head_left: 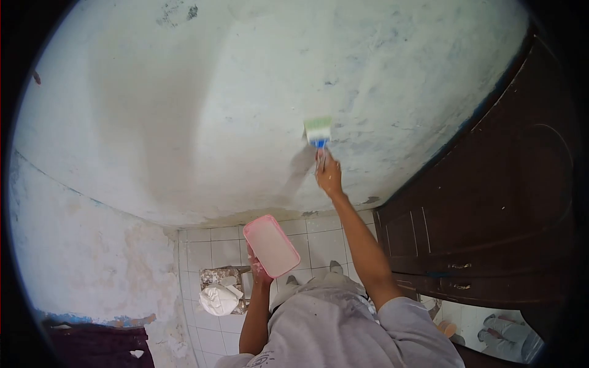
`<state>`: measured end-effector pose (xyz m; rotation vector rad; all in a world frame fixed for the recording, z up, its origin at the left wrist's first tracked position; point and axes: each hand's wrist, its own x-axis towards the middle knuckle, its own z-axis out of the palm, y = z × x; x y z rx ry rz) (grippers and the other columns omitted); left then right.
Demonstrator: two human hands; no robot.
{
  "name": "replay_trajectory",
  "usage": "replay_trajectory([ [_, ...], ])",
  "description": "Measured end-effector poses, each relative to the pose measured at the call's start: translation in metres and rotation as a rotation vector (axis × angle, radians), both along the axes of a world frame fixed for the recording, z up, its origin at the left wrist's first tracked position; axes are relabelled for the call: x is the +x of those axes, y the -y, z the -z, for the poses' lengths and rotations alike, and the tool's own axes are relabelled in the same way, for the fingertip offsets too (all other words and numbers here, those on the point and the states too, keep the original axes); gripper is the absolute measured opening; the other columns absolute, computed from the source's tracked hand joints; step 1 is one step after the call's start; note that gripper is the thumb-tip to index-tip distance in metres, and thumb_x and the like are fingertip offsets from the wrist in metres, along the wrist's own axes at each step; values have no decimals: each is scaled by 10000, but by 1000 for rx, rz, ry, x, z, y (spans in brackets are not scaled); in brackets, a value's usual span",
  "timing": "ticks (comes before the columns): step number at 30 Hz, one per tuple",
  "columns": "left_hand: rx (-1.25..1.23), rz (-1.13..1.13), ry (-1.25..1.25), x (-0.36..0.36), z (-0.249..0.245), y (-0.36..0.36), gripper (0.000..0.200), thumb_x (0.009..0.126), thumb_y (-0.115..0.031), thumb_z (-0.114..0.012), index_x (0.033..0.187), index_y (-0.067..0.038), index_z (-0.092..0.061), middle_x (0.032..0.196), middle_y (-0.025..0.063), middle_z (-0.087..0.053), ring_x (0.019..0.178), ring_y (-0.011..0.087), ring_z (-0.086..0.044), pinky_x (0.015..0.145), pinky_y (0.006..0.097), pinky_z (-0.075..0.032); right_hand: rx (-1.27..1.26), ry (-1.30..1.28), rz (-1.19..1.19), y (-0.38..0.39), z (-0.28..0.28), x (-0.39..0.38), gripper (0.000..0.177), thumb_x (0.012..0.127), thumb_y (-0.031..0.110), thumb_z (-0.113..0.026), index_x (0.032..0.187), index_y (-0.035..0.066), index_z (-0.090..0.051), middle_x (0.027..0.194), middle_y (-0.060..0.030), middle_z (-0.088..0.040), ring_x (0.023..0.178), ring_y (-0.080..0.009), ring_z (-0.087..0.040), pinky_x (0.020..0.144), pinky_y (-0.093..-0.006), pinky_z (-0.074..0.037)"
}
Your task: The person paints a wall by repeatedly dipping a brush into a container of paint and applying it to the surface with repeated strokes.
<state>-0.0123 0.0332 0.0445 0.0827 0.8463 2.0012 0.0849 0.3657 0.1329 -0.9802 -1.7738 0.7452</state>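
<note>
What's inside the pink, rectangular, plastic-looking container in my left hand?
Inside the pink, rectangular, plastic-looking container in your left hand, a pale, whitish layer shows. It covers the container's bottom, so I can't tell its depth or whether anything lies underneath.

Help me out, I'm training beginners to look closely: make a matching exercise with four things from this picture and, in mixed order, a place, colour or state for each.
Things:
1. brush
2. tub
3. cabinet
4. floor

Place, colour or state:
A. dark brown
B. in the right hand
C. laid with pale tiles
D. in the left hand

Right pairs: 1-B, 2-D, 3-A, 4-C
</note>
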Motion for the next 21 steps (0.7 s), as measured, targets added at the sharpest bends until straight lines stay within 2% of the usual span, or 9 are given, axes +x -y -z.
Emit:
replay_trajectory([
  [2,26,26,64,-5,11,2,561,1074,-525,-416,1448,-113,-493,1294,69,-640,1111,251,-674,947,424,-595,-152,139,-10,15,56,4,275,1055,245,-436,973,25,-580,737,-207,-653,713,-458,-659,665,-540,-500],
  [4,57,16,122,-5,13,2,551,1072,-513,-429,1446,-114,-495,1286,78,-648,1106,259,-681,936,439,-602,-79,158,43,25,120,4,292,1058,275,-459,951,43,-601,703,-184,-645,635,-378,-669,595,-487,-510],
  [6,66,-17,144,-4,9,2,544,1066,-505,-448,1437,-112,-504,1273,93,-662,1098,271,-691,917,469,-611,-383,155,-64,24,183,9,334,1062,310,-475,913,47,-616,666,-145,-642,558,-296,-643,519,-433,-485],
  [10,10,-55,43,-6,14,10,560,1063,-528,-439,1431,-111,-506,1264,87,-664,1098,266,-690,916,466,-609,-1305,-44,-144,19,192,24,418,1062,372,-505,849,47,-657,596,-57,-611,464,-143,-556,416,-328,-407],
  [11,-9,-64,20,-8,17,12,564,1067,-534,-424,1435,-113,-502,1266,77,-657,1112,258,-681,932,446,-601,-1128,-12,-158,10,186,24,427,1060,371,-511,845,37,-668,590,-42,-602,452,-136,-533,413,-319,-397],
  [13,-27,-51,-19,-11,14,11,587,1066,-558,-402,1442,-116,-495,1273,68,-650,1128,251,-672,947,432,-595,-851,14,-185,-13,122,21,431,1053,368,-527,843,29,-690,581,-26,-585,430,-130,-491,405,-308,-375],
  [15,-35,-16,-50,-12,-5,11,626,1057,-595,-391,1449,-116,-488,1280,70,-648,1133,254,-670,944,445,-597,-738,-49,-214,-13,-23,24,416,1053,357,-532,853,27,-689,571,-16,-559,412,-121,-449,393,-296,-343],
  [17,-26,10,-61,-21,-7,13,652,1048,-618,-386,1452,-116,-483,1281,74,-647,1133,258,-670,941,457,-597,-655,-147,-259,12,-122,35,411,1067,360,-513,869,30,-657,552,4,-516,401,-99,-414,384,-276,-309],
  [21,-8,60,-65,-35,-3,14,705,1029,-665,-378,1458,-115,-473,1285,82,-646,1135,265,-669,934,480,-597,-327,-115,-188,53,-229,47,459,1103,369,-447,844,16,-584,535,6,-454,468,-89,-459,451,-284,-351],
])
